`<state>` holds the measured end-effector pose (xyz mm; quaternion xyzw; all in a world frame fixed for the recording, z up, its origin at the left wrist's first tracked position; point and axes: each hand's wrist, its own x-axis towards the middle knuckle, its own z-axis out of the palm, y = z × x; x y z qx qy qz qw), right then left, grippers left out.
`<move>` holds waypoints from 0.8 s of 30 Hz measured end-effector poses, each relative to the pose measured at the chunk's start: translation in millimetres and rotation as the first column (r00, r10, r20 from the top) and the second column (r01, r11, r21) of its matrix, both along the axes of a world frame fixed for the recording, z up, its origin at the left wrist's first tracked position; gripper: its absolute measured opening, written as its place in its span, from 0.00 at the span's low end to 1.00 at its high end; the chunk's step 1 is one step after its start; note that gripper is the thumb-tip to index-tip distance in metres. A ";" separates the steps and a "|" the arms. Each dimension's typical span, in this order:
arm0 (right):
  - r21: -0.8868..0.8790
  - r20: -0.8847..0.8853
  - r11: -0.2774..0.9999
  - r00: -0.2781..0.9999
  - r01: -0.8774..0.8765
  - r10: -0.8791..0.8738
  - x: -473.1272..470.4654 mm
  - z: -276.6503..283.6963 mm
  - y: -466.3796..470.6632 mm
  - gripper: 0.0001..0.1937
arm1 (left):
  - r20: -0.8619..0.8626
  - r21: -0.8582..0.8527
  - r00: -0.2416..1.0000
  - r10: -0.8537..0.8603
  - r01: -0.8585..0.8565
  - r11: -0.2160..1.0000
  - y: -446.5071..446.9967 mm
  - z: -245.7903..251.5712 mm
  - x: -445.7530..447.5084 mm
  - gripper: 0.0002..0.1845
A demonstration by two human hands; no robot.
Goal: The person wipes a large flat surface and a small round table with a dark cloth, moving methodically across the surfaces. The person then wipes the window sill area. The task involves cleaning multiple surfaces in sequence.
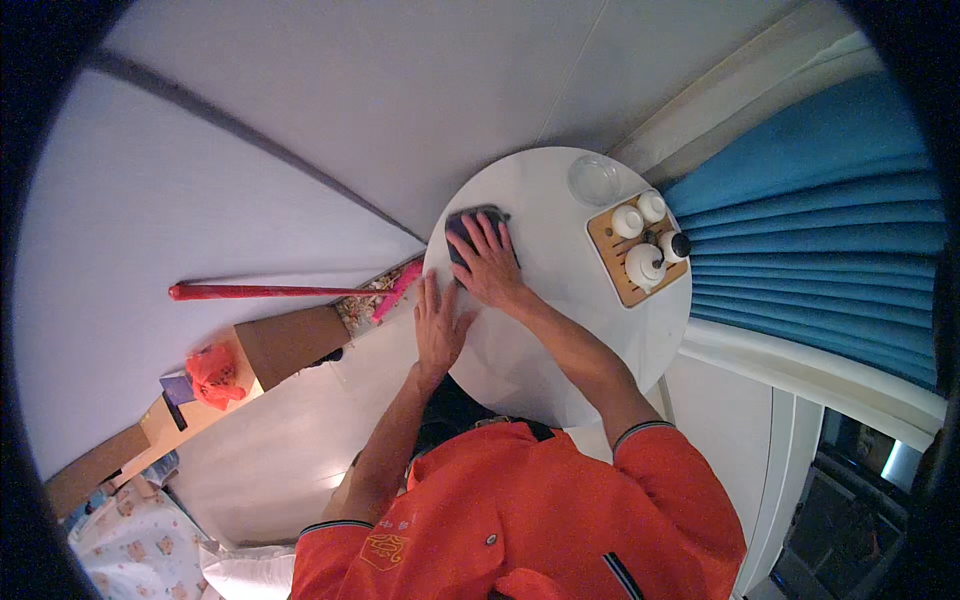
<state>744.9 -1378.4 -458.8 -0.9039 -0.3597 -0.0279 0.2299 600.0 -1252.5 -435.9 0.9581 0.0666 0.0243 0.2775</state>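
Note:
My right hand (489,271) lies palm down on a dark folded cloth (459,222), holding it against the white round table (517,352). Its fingers are slightly spread, and the cloth shows around them. Closer to me, my left hand (439,324) rests at the table's left edge. Its thumb stands apart from the fingers, and nothing shows in it. A bamboo tea tray (611,259) sits on the right side of the table. It carries a white teapot (643,266), two white cups (628,221) and a small white jar with a black lid (680,245).
A clear glass dish (594,181) stands near the table's far edge. Blue curtains (810,240) hang at the right. Left of the table, a red-handled broom (270,291) with a pink head leans beside debris (371,301). A low shelf holds a brown box (292,345) and a red plastic bag (215,375).

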 end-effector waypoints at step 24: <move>-0.049 -0.043 0.996 0.997 -0.069 0.067 -49.6 3.5 37.0 0.36 | 0.009 -0.520 0.875 0.485 -0.410 0.749 22.4 -5.0 -20.5 0.27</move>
